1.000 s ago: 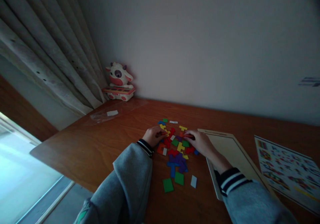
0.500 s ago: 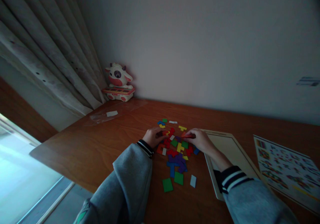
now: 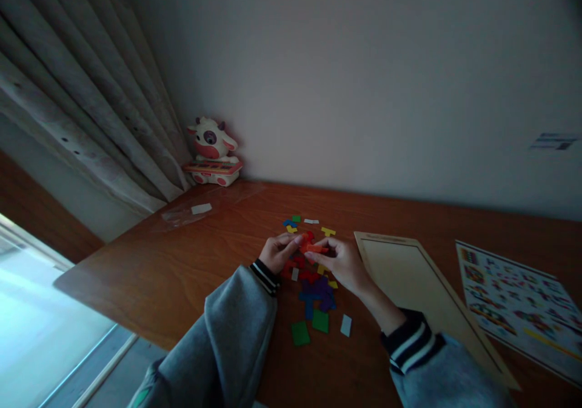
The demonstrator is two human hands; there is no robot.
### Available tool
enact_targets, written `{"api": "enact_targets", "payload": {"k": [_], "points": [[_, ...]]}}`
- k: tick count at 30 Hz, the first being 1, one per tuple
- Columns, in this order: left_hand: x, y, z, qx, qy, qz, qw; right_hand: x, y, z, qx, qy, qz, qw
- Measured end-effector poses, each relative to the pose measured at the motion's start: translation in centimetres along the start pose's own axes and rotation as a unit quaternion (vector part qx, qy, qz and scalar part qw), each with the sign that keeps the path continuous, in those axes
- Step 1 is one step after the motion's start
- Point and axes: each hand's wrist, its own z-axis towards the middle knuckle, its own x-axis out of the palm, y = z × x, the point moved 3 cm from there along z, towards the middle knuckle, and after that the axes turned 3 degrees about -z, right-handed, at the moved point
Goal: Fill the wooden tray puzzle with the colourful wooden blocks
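Observation:
Colourful flat pieces lie in a loose pile on the brown table, among them purple pieces [image 3: 322, 289], a green square [image 3: 301, 333] and a white piece [image 3: 346, 325]. Above the pile, my right hand [image 3: 339, 261] pinches an orange-red piece [image 3: 317, 248] between thumb and fingers. My left hand [image 3: 276, 252] is closed at the pile's left side, its fingertips at red-orange pieces close to the other hand. Which of these it grips is too small to tell apart. Both hands nearly meet over the pile.
A pale wooden board [image 3: 409, 274] with a raised rim lies right of the pile, and a printed picture sheet [image 3: 513, 305] beyond it. At the back left stands a cow toy [image 3: 212, 151] with a keyboard. Clear plastic with a white slip [image 3: 201, 208] lies before it.
My right hand has moved left from the board's edge, bringing its orange-red piece close to my left hand. The view has shifted slightly.

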Motion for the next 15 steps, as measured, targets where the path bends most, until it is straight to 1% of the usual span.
{"api": "enact_targets", "payload": {"k": [2,4,7,8,9,10,12,15], "points": [[-0.4,-0.3,-0.2,0.022,0.008,0.044,0.999,-0.1,0.0,-0.5,-0.007,-0.006,-0.003,1.000],[-1.1,-0.5,-0.5,0.058,0.038,0.107,0.992,-0.5,0.0,-1.1,-0.010,-0.003,-0.002,1.000],[-2.5,-0.6,-1.3,0.121,0.135,0.216,0.960,-1.9,-0.2,-2.2,-0.008,-0.005,-0.006,1.000],[-3.0,-0.5,-1.6,0.129,0.158,0.240,0.949,-2.6,-0.3,-2.7,-0.008,-0.013,-0.009,1.000],[-3.5,-0.4,-2.0,0.133,0.168,0.259,0.942,-3.3,-0.5,-3.2,-0.007,-0.022,-0.009,1.000],[-4.0,-0.3,-2.4,0.134,0.171,0.278,0.936,-4.0,-0.7,-3.6,-0.005,-0.032,-0.008,0.999],[-4.5,-0.1,-3.4,0.134,0.161,0.310,0.927,-5.5,-1.1,-4.6,-0.004,-0.060,-0.016,0.998],[-4.4,0.1,-4.7,0.145,0.159,0.340,0.915,-8.0,-2.2,-5.8,-0.004,-0.099,-0.035,0.995]]}}
